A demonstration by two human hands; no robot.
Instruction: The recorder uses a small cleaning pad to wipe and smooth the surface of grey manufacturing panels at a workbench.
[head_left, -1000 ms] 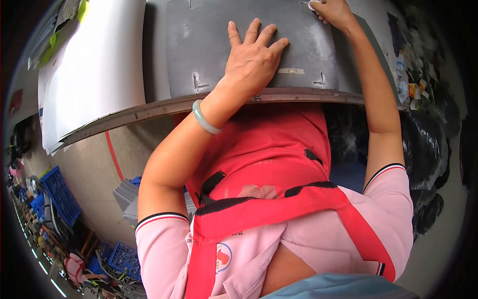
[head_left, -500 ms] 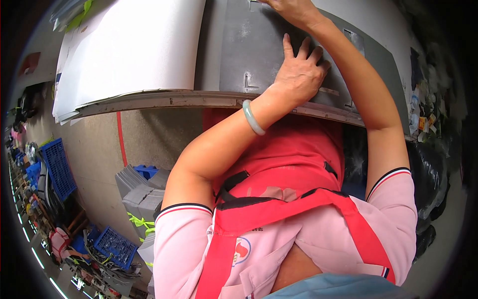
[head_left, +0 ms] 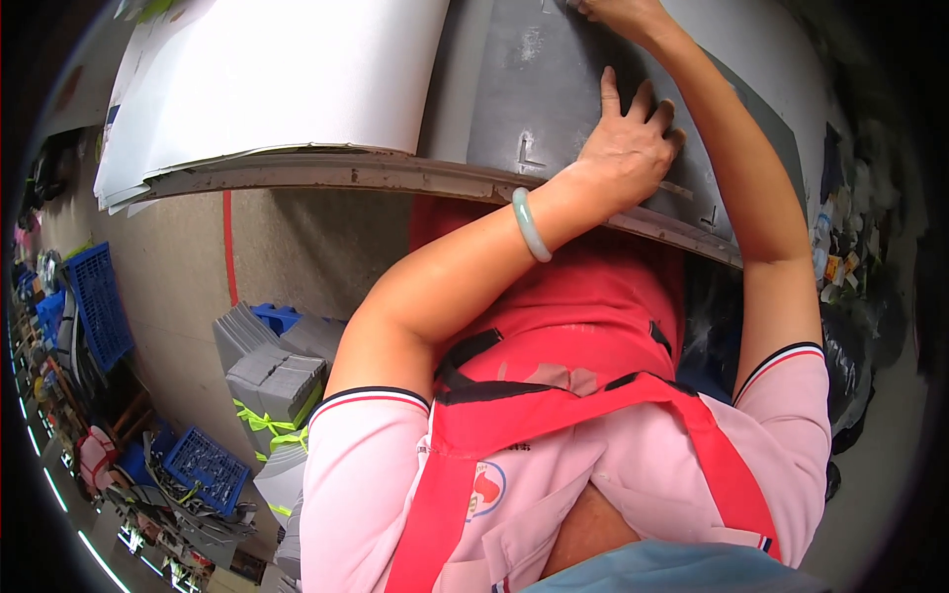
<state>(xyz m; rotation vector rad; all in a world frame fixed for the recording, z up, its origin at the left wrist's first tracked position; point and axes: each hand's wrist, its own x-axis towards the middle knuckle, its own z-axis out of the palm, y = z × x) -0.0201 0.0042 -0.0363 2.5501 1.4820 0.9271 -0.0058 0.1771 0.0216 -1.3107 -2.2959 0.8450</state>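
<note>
My left hand (head_left: 631,150), a pale green bangle (head_left: 530,225) on its wrist, lies on a dark grey sheet (head_left: 524,94) with its fingers spread. L-shaped marks or cut-outs, with whitish scuffs, show near the sheet's corners, one of them left of this hand. Farther off at the top edge of the picture, my right hand (head_left: 625,14) is closed, its fingers bent together over the grey sheet. What it pinches, if anything, is too small and too near the picture's edge to make out.
A stack of large white sheets (head_left: 287,79) sits left on the worktable, whose front edge (head_left: 326,170) runs before me. Below left stand bundled grey pieces (head_left: 275,381) with yellow-green ties. Blue crates (head_left: 208,469) are farther left; a black plastic bag (head_left: 843,361) is at right.
The whole view has shifted, so table and sheets appear farther right. My right hand has moved slightly right along the sheet, away from its far corner mark. My left hand stays on the sheet.
</note>
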